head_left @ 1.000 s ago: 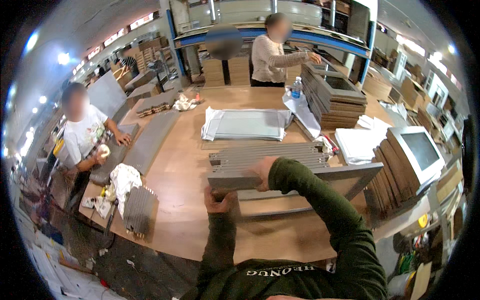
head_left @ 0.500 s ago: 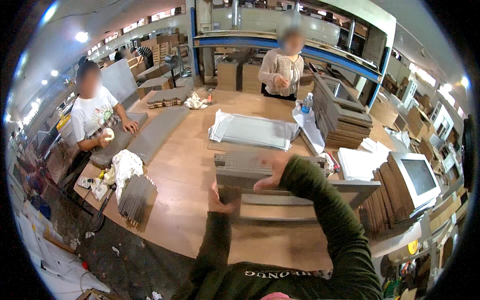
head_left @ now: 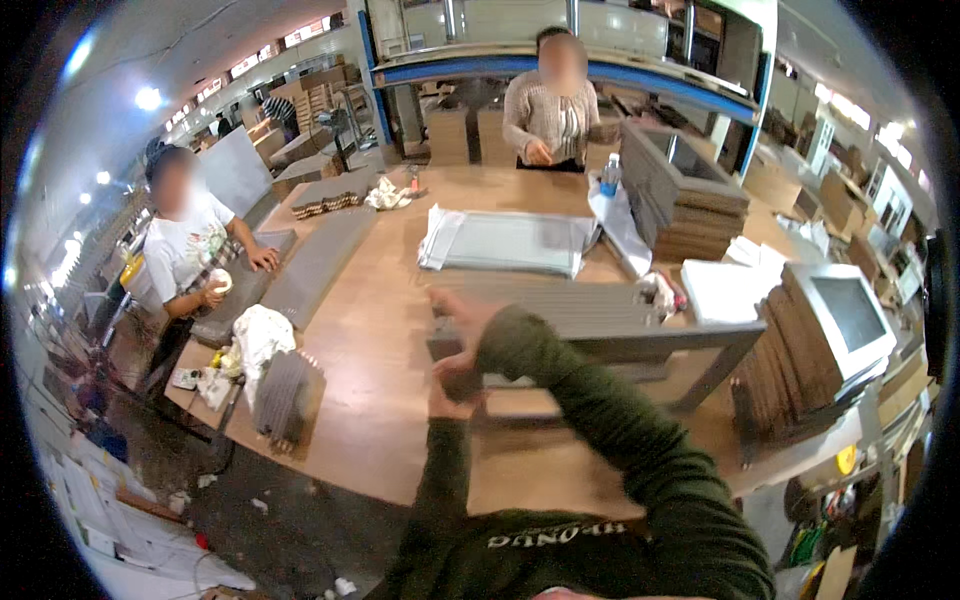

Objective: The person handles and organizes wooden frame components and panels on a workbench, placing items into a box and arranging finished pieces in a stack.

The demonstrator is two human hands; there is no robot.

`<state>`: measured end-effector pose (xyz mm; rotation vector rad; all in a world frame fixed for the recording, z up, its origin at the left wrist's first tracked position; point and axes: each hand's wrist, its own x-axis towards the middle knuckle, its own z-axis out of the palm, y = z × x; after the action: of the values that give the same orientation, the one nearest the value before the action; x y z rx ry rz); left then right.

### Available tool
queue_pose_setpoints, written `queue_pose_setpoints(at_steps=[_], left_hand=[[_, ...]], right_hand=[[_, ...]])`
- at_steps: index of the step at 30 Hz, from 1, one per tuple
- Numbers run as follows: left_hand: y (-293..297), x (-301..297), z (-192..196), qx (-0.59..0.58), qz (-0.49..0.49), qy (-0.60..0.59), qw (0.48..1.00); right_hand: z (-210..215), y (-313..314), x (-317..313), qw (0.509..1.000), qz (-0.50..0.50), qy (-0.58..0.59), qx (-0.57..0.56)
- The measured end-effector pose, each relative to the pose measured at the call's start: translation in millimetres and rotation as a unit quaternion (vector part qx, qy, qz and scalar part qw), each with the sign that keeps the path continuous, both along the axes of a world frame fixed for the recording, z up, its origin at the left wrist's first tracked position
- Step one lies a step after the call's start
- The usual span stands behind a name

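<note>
A grey rectangular frame (head_left: 620, 343) stands tilted on the table in front of me, its far rail raised. My left hand (head_left: 455, 392) is closed around the frame's left end. Just above it is my right hand (head_left: 468, 318), blurred, its fingers apart by the frame's far left corner. Whether the right hand touches the frame cannot be made out. My right sleeve covers part of the frame. Directly behind the frame lies a row of grey strips (head_left: 580, 300).
Glass panes with white wrapping (head_left: 505, 241) lie farther back. Stacked grey frames (head_left: 690, 195) and a water bottle (head_left: 610, 175) are at the back right, brown panels (head_left: 790, 375) nearer. Bundled strips (head_left: 288, 398) and a white cloth (head_left: 262, 340) lie left. Two co-workers stand at the table.
My right hand has swept left along the frame to its left end. My left hand stays at that end. The view has shifted slightly.
</note>
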<state>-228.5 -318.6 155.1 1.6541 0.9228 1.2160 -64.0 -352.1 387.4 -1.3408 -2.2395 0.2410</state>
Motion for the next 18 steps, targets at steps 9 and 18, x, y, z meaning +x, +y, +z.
queue_pose_setpoints(at_steps=[9, 18], left_hand=[[-59, -76, -200, -0.278, -0.165, -0.144, 0.936], [-115, 45, -101, -0.613, -0.345, -0.432, 0.565]], right_hand=[[-41, -125, 245, 0.887, -0.338, -0.217, -0.228], [36, -166, 92, 0.931, -0.280, -0.225, -0.067]])
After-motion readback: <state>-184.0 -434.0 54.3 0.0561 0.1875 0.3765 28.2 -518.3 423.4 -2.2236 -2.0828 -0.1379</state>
